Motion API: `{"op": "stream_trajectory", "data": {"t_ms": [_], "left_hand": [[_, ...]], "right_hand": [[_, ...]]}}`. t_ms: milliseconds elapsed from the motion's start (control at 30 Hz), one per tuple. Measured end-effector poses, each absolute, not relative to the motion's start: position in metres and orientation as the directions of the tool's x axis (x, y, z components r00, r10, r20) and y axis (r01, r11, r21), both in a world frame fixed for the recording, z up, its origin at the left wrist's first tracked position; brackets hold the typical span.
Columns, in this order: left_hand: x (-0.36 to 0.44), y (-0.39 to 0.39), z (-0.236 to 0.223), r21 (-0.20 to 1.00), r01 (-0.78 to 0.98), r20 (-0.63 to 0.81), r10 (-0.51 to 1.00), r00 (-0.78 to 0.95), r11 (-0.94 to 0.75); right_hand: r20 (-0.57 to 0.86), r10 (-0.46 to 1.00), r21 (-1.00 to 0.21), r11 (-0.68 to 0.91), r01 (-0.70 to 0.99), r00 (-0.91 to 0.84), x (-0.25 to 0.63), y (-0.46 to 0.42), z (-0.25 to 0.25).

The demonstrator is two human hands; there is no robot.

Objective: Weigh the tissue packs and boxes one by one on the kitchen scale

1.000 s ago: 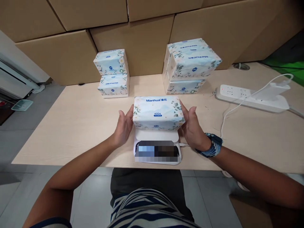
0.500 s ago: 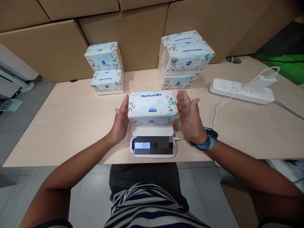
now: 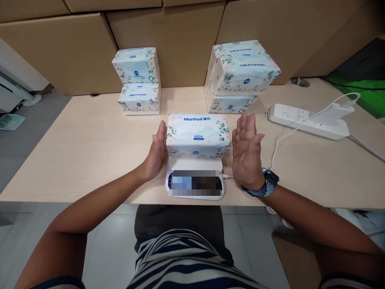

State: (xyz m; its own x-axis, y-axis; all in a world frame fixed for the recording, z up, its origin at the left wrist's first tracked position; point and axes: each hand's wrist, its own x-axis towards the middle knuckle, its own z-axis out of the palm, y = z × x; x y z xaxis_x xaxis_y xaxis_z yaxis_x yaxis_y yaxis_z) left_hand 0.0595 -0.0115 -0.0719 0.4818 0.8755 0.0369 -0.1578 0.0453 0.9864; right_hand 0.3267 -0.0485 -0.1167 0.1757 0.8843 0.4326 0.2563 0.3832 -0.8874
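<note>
A blue-and-white tissue pack (image 3: 198, 134) marked Manhua lies on a small white scale (image 3: 195, 176) at the table's near edge. My left hand (image 3: 156, 154) is open, its fingers stretched out along the pack's left end, touching or almost touching it. My right hand (image 3: 248, 150) is open too, fingers spread, a short gap away from the pack's right end. A blue watch sits on my right wrist. Neither hand holds anything.
Two tissue packs (image 3: 138, 80) are stacked at the back left and a taller stack (image 3: 239, 76) at the back right, against cardboard boxes (image 3: 180, 44). A white power strip (image 3: 306, 120) with a charger and cable lies right. The wooden table (image 3: 75, 148) ends just before my body.
Both hands have let go of the pack, which now rests on the scale. My right hand has drawn away to the right and its fingers have spread.
</note>
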Motion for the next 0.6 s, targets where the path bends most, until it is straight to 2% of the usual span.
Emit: {"op": "stream_trajectory", "data": {"t_ms": [100, 300, 600], "left_hand": [[0.0598, -0.0122, -0.0717, 0.98, -0.19, 0.046, 0.851, 0.523, 0.064], [0.0597, -0.012, -0.0679, 0.987, -0.14, 0.007, 0.849, 0.528, 0.079], [0.0613, -0.0168, -0.0695, 0.99, -0.132, 0.034, 0.821, 0.57, 0.05]], "right_hand": [[0.423, 0.889, -0.888, 0.368, 0.275, 0.175, 0.3303, -0.0458, -0.1174], [0.4, 0.898, -0.889, 0.334, 0.312, 0.18, 0.3337, -0.0434, -0.1205], [0.404, 0.901, -0.872, 0.327, 0.365, 0.158, 0.3291, -0.0498, -0.12]]}}
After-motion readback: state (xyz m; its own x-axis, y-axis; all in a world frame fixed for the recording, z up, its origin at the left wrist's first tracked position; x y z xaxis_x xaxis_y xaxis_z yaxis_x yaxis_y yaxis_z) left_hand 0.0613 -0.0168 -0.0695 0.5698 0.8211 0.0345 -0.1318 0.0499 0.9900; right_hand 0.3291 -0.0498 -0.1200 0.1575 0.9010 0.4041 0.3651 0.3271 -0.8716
